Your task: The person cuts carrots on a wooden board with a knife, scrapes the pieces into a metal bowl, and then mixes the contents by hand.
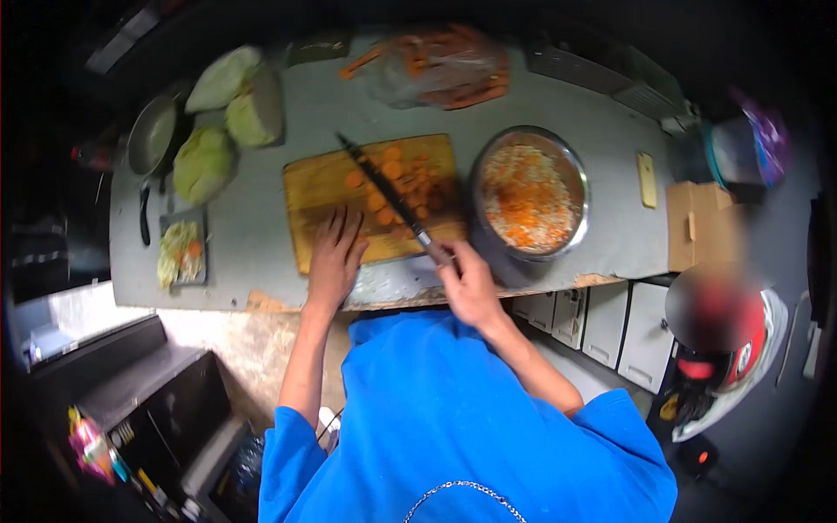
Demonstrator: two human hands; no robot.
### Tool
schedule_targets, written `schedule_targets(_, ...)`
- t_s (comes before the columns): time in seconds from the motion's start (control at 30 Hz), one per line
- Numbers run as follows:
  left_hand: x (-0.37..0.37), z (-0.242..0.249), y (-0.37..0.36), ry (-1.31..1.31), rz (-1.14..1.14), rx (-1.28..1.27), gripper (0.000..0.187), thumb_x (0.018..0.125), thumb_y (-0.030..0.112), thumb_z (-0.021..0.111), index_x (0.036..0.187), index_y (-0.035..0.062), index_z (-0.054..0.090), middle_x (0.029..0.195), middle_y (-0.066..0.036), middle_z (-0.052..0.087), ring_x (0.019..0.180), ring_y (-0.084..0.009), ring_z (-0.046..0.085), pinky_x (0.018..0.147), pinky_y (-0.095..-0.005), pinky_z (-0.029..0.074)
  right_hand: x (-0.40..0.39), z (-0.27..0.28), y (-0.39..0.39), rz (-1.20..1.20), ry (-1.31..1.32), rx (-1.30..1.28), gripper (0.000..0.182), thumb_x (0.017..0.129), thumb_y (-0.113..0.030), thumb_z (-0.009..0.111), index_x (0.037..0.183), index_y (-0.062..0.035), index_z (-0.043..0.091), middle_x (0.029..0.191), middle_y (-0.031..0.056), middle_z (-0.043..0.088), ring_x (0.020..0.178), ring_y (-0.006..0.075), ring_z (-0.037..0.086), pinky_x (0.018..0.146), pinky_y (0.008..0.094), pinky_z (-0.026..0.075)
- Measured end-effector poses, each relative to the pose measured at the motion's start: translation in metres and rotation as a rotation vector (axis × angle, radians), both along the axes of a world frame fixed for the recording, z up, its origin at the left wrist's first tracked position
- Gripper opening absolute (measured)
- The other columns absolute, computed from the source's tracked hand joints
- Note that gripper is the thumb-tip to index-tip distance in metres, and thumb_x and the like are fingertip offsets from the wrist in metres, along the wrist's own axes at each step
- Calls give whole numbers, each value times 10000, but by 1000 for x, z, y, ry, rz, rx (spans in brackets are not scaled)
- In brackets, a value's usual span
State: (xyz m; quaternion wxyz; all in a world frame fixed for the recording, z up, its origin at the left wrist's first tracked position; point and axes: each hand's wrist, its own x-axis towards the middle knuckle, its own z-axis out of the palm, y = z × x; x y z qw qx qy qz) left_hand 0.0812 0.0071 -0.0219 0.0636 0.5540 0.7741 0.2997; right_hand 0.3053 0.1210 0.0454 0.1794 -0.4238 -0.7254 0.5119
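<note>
A yellow-brown cutting board [314, 187] lies on the grey table, with sliced and chopped carrot [422, 185] on its right half. My right hand [468, 283] grips the handle of a long dark knife [384, 188], whose blade slants up and left above the carrot pieces. Flat on the board's lower left part rests my left hand [335, 254], fingers spread and holding nothing. Just right of the board stands a round metal bowl [581, 205], nearly full of shredded white and orange vegetable.
Cabbages [202, 164] and a pan [153, 135] sit at the back left, above a small tray of scraps [181, 253]. A plastic bag of carrots [436, 70] lies at the back. Another person [719, 318] is at the right, near a cardboard box [697, 225].
</note>
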Motion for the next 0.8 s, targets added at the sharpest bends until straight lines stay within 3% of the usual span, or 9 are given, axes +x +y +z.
schedule_targets(0.07, -5, -5, 6, -6, -73, -13, 393, 990, 153, 662, 1372, 59, 653, 1471, -208, 570, 1364, -445, 516, 1136, -492, 432, 7, 10, -7, -13, -41, -16, 358, 912, -110, 574, 1242, 16, 633, 1120, 228, 665, 1050, 408, 661, 908, 430, 518)
schedule_targets(0.1, -7, -4, 4, -5, -102, -49, 344, 997, 139, 643, 1328, 60, 689, 1458, -193, 587, 1365, -437, 518, 1131, -486, 441, 11, 6, -13, -50, -24, 29, 344, 901, -91, 615, 1227, 13, 644, 1098, 190, 686, 994, 339, 683, 874, 386, 519)
schedule_targets(0.27, -4, -1, -4, -54, -169, -12, 360, 824, -22, 682, 1179, 5, 735, 1213, -141, 720, 1276, -382, 591, 1016, -460, 529, 22, 8, -29, -92, -3, -42, 353, 890, -72, 626, 1228, 28, 642, 1078, 168, 682, 950, 285, 665, 861, 361, 508)
schedule_targets(0.4, -15, 11, 0, -24, -260, -46, 274, 860, -15, 698, 1126, 14, 757, 1128, -128, 733, 1066, -342, 661, 920, -431, 550, 31, 9, -33, -91, 47, -6, 364, 877, -60, 619, 1227, 37, 640, 1064, 168, 677, 962, 268, 669, 867, 345, 508)
schedule_targets(0.5, -23, 9, 7, 79, -328, -88, 333, 820, 5, 694, 1150, 0, 741, 1120, -133, 725, 1116, -323, 650, 931, -427, 558, 37, 13, -29, -80, 19, -80, 361, 879, -60, 618, 1225, 40, 640, 1060, 162, 673, 965, 255, 671, 867, 339, 511)
schedule_targets(0.53, -27, 8, 10, 73, -358, -82, 333, 820, 5, 694, 1150, 0, 741, 1120, -133, 725, 1116, -323, 650, 931, -427, 558, 38, 10, -28, -77, 95, -19, 349, 892, -55, 635, 1232, 24, 642, 1040, 180, 659, 918, 331, 665, 825, 377, 515)
schedule_targets(0.63, -34, 8, 30, 49, -426, -115, 286, 825, 37, 719, 1107, 20, 766, 1085, -128, 741, 1034, -332, 689, 895, -422, 571, 45, 13, -22, -68, 169, -45, 357, 894, -59, 633, 1241, 27, 635, 1067, 165, 658, 954, 307, 659, 852, 364, 505)
schedule_targets(0.77, -5, 55, 69, -130, -342, -41, 182, 822, 47, 738, 993, 47, 801, 1036, -127, 769, 956, -316, 731, 849, -408, 591, 57, 28, -21, -167, 360, -372, 366, 927, -52, 602, 1286, 21, 616, 991, 79, 638, 826, 151, 609, 759, 304, 502)
schedule_targets(0.8, 14, 71, 84, -189, -359, 6, 200, 813, 31, 736, 1003, 42, 798, 1056, -129, 769, 967, -312, 732, 850, -400, 591, 63, 33, -20, -181, 362, -362, 366, 927, -52, 602, 1286, 21, 616, 991, 79, 638, 826, 151, 609, 759, 304, 502)
